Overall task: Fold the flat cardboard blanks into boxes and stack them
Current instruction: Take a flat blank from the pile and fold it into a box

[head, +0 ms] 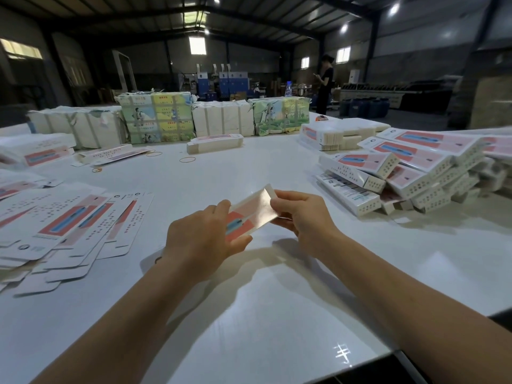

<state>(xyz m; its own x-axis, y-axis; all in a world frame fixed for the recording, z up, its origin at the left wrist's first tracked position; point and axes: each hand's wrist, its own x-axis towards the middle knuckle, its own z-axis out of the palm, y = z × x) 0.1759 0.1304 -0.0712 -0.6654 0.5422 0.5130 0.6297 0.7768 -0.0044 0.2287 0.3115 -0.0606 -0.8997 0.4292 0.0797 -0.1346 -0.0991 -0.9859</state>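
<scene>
I hold one pink, white and blue cardboard box (250, 213) above the white table (249, 300), at the middle of the view. My left hand (199, 239) grips its near end, thumb underneath. My right hand (302, 214) pinches the far end at the white end flap. Flat printed blanks (69, 225) lie fanned out on the table to the left. A pile of folded boxes (410, 170) is stacked on the right.
Wrapped paper bundles (158, 117) line the table's far side, with a small stack of blanks (214, 142) in front. Rubber bands (187, 159) lie loose on the table. A person (324, 84) stands beyond the table. The table's near right corner (393, 353) shows.
</scene>
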